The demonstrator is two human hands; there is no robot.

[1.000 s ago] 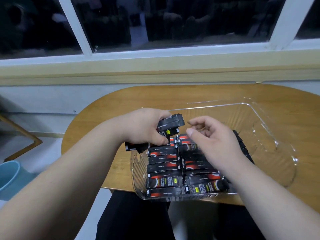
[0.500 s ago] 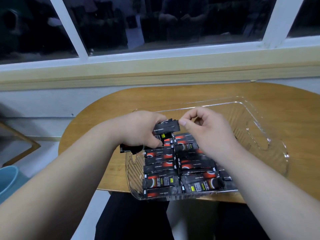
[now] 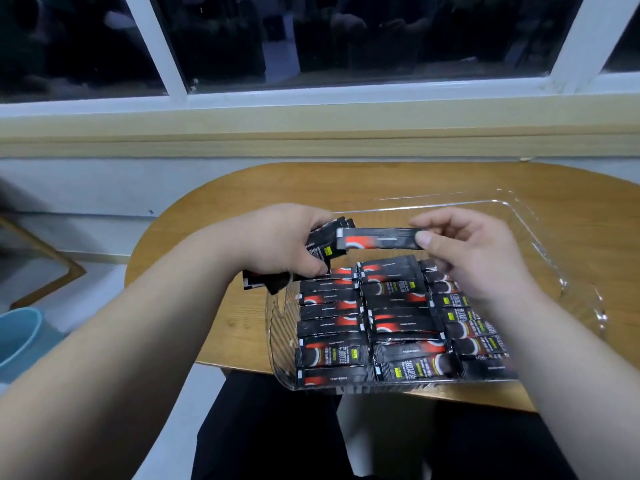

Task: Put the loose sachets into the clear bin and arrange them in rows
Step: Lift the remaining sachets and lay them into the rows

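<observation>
**One sachet pinched over the half-filled bin**

Closest to the camera, the person's lap in dark trousers (image 3: pixel 277 438) sits under the near edge of the wooden table (image 3: pixel 363 183). The clear bin (image 3: pixel 278 317) stands on that edge, its near wall slightly past the tabletop. Packed sachets (image 3: pixel 332 327), black with red and white print, lie flat in the near part of the bin. They run crosswise and side by side in three rows that lead away from the viewer. The right forearm crosses over the right-hand row and hides part of it.

Above the far end of those rows, both hands are raised. The left hand (image 3: pixel 280 244) hovers over the bin's left wall, fingers and thumb curled tightly round a bundle of loose sachets (image 3: pixel 320 249), whose ends stick out on both sides of the fist. The right hand (image 3: pixel 478 258) pinches one end of a single sachet (image 3: pixel 377 238) between thumb and forefinger. That sachet hangs level in the air above the middle row, and its free end overlaps the bundle.

Beyond the hands, the bin's clear floor and far rim show against the tabletop. To the left, beside the table and lower down, stands a blue container (image 3: pixel 19 337). Behind the table run a pale wall, a yellowish sill (image 3: pixel 311 133) and a white-framed window (image 3: pixel 381 32) with dark glass.
</observation>
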